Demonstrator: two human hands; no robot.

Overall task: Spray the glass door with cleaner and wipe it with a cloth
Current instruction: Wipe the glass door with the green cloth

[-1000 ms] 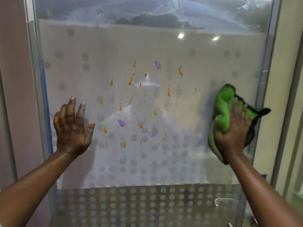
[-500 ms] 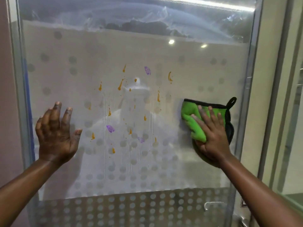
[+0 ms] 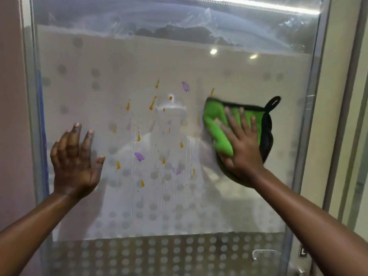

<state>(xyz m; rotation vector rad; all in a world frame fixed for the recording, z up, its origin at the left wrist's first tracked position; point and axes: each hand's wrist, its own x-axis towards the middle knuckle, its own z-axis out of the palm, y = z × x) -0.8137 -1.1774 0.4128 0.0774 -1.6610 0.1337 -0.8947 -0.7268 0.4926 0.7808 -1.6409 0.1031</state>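
Observation:
The glass door (image 3: pixel 119 62) fills the view, frosted with grey dots. Orange splatters (image 3: pixel 153 105) and purple smudges (image 3: pixel 139 156) mark its middle, with wet drip lines running down. My right hand (image 3: pixel 242 148) presses a green cloth (image 3: pixel 215 124) with black trim and a hanging loop flat against the glass, right of the stains. My left hand (image 3: pixel 74 164) is raised at the left side of the pane, fingers spread, holding nothing. No spray bottle is in view.
A metal door frame (image 3: pixel 310 116) runs down the right, with a pale wall (image 3: pixel 338 96) beyond. A pinkish wall (image 3: pixel 12 116) borders the left. A metal handle (image 3: pixel 262 253) sits low on the right of the door.
My right hand has slid the cloth leftward across the glass, from the right frame toward the stains. The cloth now lies flatter. My left hand has barely shifted.

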